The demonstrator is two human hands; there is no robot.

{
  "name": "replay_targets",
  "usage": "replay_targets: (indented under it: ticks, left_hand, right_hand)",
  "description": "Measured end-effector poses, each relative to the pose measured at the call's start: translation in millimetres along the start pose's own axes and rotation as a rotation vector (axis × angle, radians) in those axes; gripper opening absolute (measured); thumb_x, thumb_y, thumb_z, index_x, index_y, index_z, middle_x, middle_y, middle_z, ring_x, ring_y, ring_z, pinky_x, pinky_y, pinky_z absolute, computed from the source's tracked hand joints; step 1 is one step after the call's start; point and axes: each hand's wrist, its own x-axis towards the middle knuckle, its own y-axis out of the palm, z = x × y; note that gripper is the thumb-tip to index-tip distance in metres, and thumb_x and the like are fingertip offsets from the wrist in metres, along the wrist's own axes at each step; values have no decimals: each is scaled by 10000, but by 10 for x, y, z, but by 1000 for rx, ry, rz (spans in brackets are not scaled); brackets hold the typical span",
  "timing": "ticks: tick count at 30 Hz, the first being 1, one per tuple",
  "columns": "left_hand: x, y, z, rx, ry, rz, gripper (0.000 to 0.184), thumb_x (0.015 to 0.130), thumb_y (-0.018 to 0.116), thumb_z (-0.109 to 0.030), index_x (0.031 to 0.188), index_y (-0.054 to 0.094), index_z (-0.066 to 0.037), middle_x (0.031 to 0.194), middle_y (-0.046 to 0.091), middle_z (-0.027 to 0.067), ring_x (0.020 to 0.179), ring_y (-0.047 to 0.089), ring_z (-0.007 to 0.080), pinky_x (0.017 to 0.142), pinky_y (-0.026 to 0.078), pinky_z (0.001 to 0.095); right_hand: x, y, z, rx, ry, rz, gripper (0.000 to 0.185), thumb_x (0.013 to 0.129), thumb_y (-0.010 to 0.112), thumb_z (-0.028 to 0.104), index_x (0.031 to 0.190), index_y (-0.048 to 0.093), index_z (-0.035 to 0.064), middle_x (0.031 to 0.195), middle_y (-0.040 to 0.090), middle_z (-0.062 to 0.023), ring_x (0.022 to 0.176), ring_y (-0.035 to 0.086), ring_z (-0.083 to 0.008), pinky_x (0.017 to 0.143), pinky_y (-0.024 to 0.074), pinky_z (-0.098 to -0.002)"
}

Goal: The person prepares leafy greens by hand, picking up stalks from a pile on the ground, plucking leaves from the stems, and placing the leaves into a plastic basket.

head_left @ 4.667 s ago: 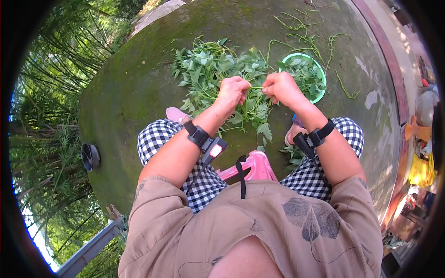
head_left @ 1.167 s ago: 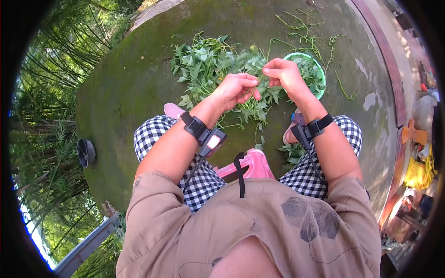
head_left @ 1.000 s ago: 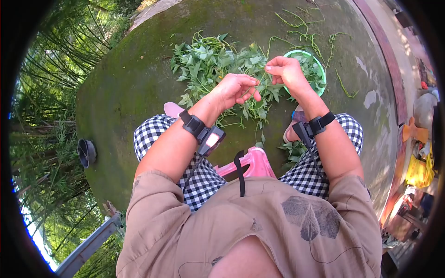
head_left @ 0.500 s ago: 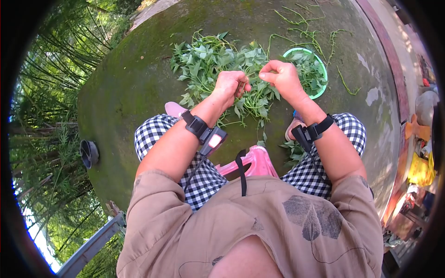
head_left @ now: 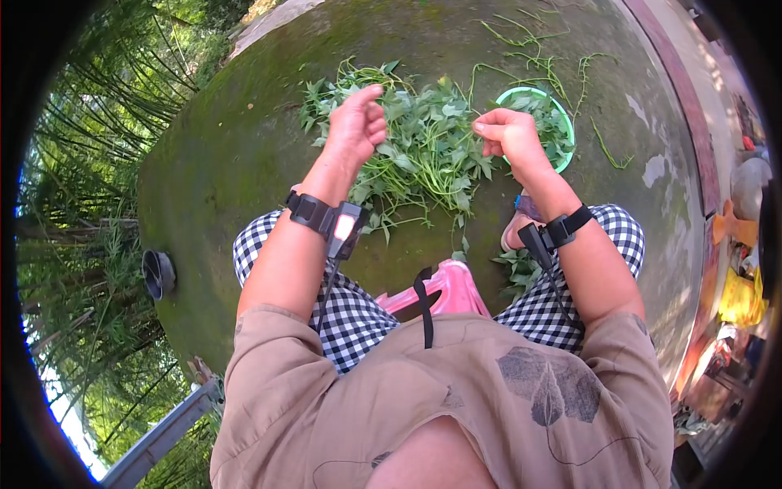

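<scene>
A heap of leafy green stems [head_left: 428, 151] lies on the mossy ground before me. Over its left part is my left hand [head_left: 355, 129], fingers curled in and thumb up; anything inside it is hidden. My right hand [head_left: 511, 137] is between the heap and a basin with a light green rim [head_left: 572, 134]. Its thumb and forefinger are pinched together, and what they hold is too small to make out. Green leaves [head_left: 550, 122] fill the basin, partly behind my right hand.
Bare stripped stems [head_left: 542, 61] are scattered beyond the basin. A pink plastic stool [head_left: 456, 289] shows between my knees, with more leaves [head_left: 521, 269] by my right foot. A dark pot [head_left: 157, 273] stands at the left, near bamboo. Household items, including a yellow bag [head_left: 741, 297], line the right edge.
My left hand has moved left and farther out, away from my right hand. The right hand has shifted slightly right and closer to me. The heap looks much the same.
</scene>
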Motion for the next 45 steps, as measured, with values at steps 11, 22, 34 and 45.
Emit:
replay_targets:
  ticks: [11,22,34,45]
  left_hand:
    - [-202,287,443,282,-352,362,190,904,597,-186,964,639,-10,645,456,-47,495,362,58,417,245,214]
    - [-307,352,603,197,-172,181,122,784,555,-101,679,564,-38,530,381,-24,428,317,90,397,236,259]
    - [-22,-67,282,248,-72,246,170,957,453,-154,949,567,-29,803,606,74,739,635,216,638,515,353]
    - [-291,249,483,499,-310,423,92,876,668,-156,891,631,-72,619,410,-78,478,314,22,408,198,210]
  right_hand:
    - [-12,195,33,35,-65,118,91,809,684,86,851,676,5,725,664,-49,547,555,-91,525,446,-225]
    - [-231,417,-74,-505,-863,-73,66,776,680,84,795,640,35,722,557,-86,618,567,-216,564,453,-299]
    - [-163,-2,-101,-453,20,477,159,886,587,140,896,653,-4,607,545,-15,470,495,-102,470,421,-275]
    - [-149,4,195,-109,110,577,193,836,638,160,963,586,24,651,593,-7,505,571,-89,457,396,-199]
